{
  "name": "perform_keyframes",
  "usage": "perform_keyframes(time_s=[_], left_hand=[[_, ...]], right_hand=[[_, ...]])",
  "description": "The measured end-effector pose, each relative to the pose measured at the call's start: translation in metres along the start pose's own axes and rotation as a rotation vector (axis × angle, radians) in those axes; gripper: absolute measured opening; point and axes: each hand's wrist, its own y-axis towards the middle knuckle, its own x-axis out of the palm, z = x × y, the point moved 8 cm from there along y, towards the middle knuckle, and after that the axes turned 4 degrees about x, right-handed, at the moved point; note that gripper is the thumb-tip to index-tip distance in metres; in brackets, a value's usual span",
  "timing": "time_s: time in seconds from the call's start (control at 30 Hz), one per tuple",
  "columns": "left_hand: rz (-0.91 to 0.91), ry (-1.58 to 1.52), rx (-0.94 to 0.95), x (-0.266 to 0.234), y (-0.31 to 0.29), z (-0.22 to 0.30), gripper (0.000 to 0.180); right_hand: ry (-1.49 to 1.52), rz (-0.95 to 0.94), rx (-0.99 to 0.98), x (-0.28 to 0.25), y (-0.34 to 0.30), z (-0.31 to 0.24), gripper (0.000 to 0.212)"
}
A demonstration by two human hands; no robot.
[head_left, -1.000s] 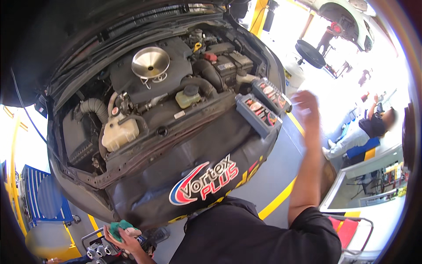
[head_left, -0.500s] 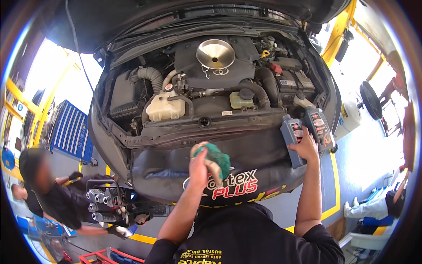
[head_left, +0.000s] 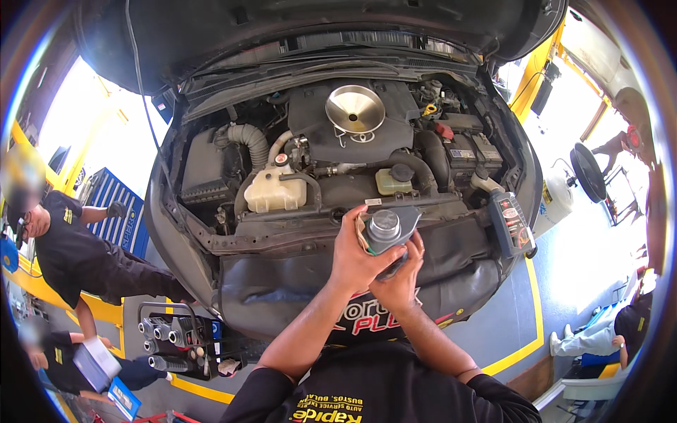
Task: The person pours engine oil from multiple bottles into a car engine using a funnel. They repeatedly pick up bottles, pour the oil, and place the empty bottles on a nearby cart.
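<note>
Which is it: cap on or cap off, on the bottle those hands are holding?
On. A round, light grey cap sits on top of the dark grey bottle, held between the left hand and right hand.

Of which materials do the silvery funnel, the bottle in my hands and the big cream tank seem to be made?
Funnel: probably polished metal, silvery with bright reflections.
Bottle: likely moulded plastic, smooth and dark grey with slight sheen; its shiny grey cap could be plastic too.
Cream tank: seemingly plastic, rather dull and milky, with rounded edges.
</note>
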Motion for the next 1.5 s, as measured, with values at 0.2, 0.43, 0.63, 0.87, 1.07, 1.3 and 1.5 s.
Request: perform_keyframes(time_s=[0.2, 0.43, 0.63, 0.87, 1.07, 1.3, 1.5], left_hand=[[-0.135, 0.129, 0.169, -0.054, -0.01, 0.004, 0.075], [-0.143, 0.163, 0.302, -0.061, -0.023, 0.024, 0.076], [-0.183, 0.144, 0.317, -0.059, -0.031, 0.017, 0.077], [-0.146, 0.188, 0.309, -0.063, -0.039, 0.021, 0.076], [-0.113, 0.256, 0.399, -0.061, -0.046, 0.027, 0.075], [-0.14, 0.351, 0.556, -0.043, -0.044, 0.034, 0.074], [-0.223, 0.55, 0.654, -0.03, -0.034, 0.042, 0.059]], right_hand=[[0.019, -0.368, -0.108, -0.027, 0.046, -0.05, 0.042], [-0.085, -1.193, -0.305, 0.001, 0.103, -0.15, 0.029], [-0.275, -1.612, -0.231, 0.035, 0.07, -0.149, 0.018], [-0.042, -1.484, -0.429, 0.029, 0.099, -0.192, 0.021], [-0.028, -1.51, -0.319, 0.012, 0.113, -0.189, 0.026], [0.159, -1.023, 0.106, -0.024, 0.099, -0.047, 0.066], [0.685, -0.829, 0.468, 0.053, -0.009, 0.07, 0.093]])
